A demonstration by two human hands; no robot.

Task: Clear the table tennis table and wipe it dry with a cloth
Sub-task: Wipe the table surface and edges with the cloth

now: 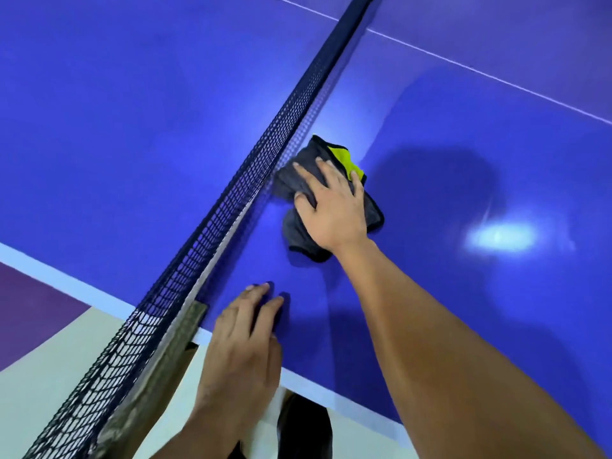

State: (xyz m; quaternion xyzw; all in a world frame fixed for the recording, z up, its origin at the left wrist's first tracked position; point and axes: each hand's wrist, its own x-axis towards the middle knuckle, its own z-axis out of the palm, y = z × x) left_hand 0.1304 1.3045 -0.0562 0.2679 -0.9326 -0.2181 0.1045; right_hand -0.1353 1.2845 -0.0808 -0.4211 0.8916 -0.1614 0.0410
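The blue table tennis table [463, 200] fills most of the view. A crumpled grey cloth with a yellow-green patch [299, 183] lies on it right beside the net. My right hand [331, 207] presses flat on the cloth with fingers spread and straight. My left hand [245, 342] rests on the table's near side edge, fingers straight and laid on the blue surface next to the net post.
The black mesh net [231, 193] runs diagonally from bottom left to top centre, held by a clamp post [188, 326] at the table edge. A white centre line [496, 77] crosses the far right half. Pale and purple floor [33, 326] lies beyond the edge at left.
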